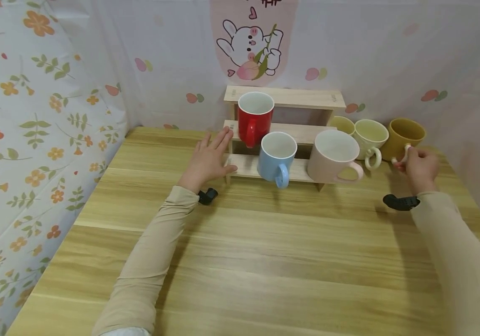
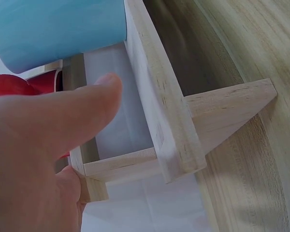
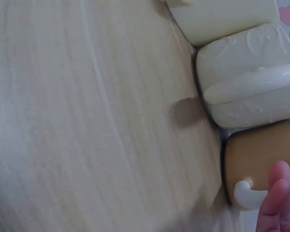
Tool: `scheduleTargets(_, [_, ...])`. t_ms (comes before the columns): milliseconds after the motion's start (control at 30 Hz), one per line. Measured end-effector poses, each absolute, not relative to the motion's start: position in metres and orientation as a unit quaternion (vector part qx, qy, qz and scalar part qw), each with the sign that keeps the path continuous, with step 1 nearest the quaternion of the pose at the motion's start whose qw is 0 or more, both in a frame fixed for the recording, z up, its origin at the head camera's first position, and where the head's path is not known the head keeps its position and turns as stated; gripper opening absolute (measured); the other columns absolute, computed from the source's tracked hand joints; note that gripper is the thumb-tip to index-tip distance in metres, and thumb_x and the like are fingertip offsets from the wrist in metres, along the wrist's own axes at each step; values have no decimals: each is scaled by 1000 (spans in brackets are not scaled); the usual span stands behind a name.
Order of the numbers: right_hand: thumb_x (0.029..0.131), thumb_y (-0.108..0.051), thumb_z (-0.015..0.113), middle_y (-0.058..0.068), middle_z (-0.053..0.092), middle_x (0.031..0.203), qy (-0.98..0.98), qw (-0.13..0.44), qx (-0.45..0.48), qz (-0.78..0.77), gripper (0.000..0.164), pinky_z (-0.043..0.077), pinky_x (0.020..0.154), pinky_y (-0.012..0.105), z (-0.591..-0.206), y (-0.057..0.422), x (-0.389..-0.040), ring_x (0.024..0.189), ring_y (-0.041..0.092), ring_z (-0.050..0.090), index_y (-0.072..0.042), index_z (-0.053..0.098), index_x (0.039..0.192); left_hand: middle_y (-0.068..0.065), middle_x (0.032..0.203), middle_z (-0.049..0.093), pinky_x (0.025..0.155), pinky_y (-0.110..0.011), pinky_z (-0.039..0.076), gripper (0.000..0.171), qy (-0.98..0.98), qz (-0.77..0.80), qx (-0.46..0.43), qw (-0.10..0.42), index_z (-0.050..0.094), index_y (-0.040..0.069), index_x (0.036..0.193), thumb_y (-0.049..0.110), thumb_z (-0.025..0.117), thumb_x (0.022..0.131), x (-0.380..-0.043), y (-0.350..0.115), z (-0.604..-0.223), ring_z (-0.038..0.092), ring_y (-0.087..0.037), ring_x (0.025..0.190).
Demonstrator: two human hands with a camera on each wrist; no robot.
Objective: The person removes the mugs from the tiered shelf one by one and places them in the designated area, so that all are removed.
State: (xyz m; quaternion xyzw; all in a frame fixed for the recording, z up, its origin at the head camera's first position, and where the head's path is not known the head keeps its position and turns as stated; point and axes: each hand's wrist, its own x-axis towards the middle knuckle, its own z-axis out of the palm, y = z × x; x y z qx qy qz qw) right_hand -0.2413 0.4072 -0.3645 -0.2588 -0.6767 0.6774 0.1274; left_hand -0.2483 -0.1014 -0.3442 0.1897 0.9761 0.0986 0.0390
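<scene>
At the left end of a three-step wooden shelf (image 1: 298,132), my left hand (image 1: 208,161) rests with fingers spread, touching the shelf's side. Its thumb lies over the gap between two steps in the left wrist view. On the middle step near it stands a red mug (image 1: 255,119). The lowest step holds a light blue mug (image 1: 276,156) and a pale pink mug (image 1: 332,156). Right of the shelf, my right hand (image 1: 423,169) pinches the white handle (image 3: 251,195) of a mustard-brown mug (image 1: 405,133), which stands on the table.
A cream mug (image 1: 370,135) with a raised pattern and a yellow mug (image 1: 342,124) stand between the shelf and the brown mug. The wooden table (image 1: 265,261) meets a patterned cloth (image 1: 172,70) at the back. Black wrist camera mounts (image 1: 401,202) stick out by both wrists.
</scene>
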Motion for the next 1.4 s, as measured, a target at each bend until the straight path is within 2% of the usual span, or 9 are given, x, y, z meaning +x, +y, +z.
scheduleTargets(133, [96,-13,41,-3,56,49,-665,147,-280,677,21,49,44,15,-366,406,-238,41,5,59,-10,57,83,3,163,-1,115,-61,14,95,976,103,189,42,5,19,155,52,62,87,-248,-100,-344,8,-45,144])
scheduleTargets(367, [95,-12,41,-4,52,42,-648,198,-347,648,27,44,35,16,-366,404,-241,33,5,54,-10,56,73,3,163,0,115,-60,14,95,975,107,191,40,4,20,155,51,62,87,-247,-98,-345,9,-45,144])
scheduleTargets(500, [95,-10,40,-5,51,44,-640,219,-359,643,24,42,33,17,-361,403,-240,31,5,52,-11,55,76,3,162,-1,116,-60,13,95,975,107,190,42,4,20,155,51,62,87,-247,-98,-346,8,-45,144])
scheduleTargets(667, [95,-8,41,-4,51,53,-638,229,-334,655,20,45,35,18,-353,397,-232,33,7,54,-9,55,81,3,162,-1,115,-60,13,95,974,112,190,42,5,19,155,50,63,87,-246,-98,-346,7,-45,145])
scheduleTargets(900, [95,-15,50,-5,57,66,-647,208,-271,682,19,48,39,19,-341,378,-220,37,9,57,-10,62,81,2,163,0,115,-60,14,95,976,104,189,31,5,18,155,51,63,87,-246,-98,-346,11,-46,143])
scheduleTargets(1100, [91,-11,55,-2,61,61,-630,188,-239,714,11,48,36,23,-327,360,-211,35,13,56,-7,60,82,2,163,0,115,-60,14,95,976,106,186,36,6,18,155,50,63,87,-246,-98,-348,10,-46,144])
scheduleTargets(1400, [93,-19,59,-3,63,64,-669,176,-154,705,17,47,38,20,-312,333,-201,38,12,58,-9,63,81,2,163,0,115,-60,13,95,976,110,186,32,6,18,155,49,64,86,-248,-99,-348,10,-46,143])
